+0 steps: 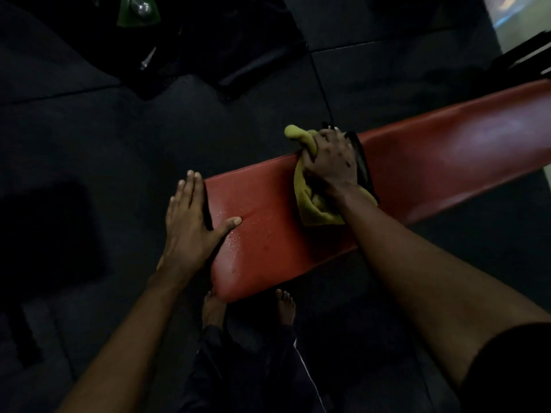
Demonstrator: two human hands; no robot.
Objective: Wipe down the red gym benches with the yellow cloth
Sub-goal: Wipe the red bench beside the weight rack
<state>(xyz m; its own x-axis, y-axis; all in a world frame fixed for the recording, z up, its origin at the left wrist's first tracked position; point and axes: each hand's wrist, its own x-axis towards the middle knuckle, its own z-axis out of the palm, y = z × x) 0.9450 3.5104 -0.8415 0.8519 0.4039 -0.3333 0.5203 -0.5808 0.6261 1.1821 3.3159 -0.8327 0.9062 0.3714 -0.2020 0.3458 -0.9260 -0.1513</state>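
A red padded gym bench [262,210] runs from the lower middle up to the right edge, in two pads with a dark gap between them. Small water drops glisten on the near pad. My right hand [329,162] grips a bunched yellow cloth [310,204] and presses it on the near pad just beside the gap; one end of the cloth sticks up past the far edge. My left hand [190,225] lies flat over the left end of the near pad, fingers straight, thumb resting on the red surface.
Dark rubber floor mats surround the bench. My bare feet [286,305] stand at the near corner of the pad. Black machine parts with a green plate and chrome knob [140,10] sit at the top left. A dark rack [524,55] shows at the top right.
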